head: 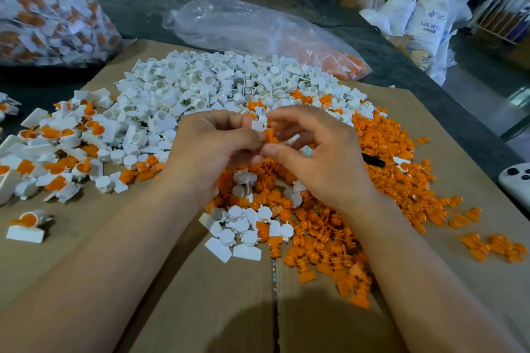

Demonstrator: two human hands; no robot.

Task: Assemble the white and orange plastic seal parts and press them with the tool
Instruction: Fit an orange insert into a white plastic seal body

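Observation:
Both hands meet above the middle of the cardboard. My left hand (213, 146) pinches a white seal part (259, 124) at its fingertips. My right hand (312, 149) pinches an orange seal part (270, 135) just under the white one, and the two parts touch. A heap of white parts (206, 86) lies behind the hands. Orange parts (381, 157) spread to the right and in front. Joined white-and-orange seals (57, 149) lie at the left. A black tool (372, 160) pokes out of the orange heap, right of my right hand.
Flattened cardboard (200, 295) covers the table. A clear bag holding orange parts (258, 31) lies at the back, a full bag of joined seals (43, 3) at the back left. A white device (516, 183) sits at the right edge. Boxes and sacks stand beyond.

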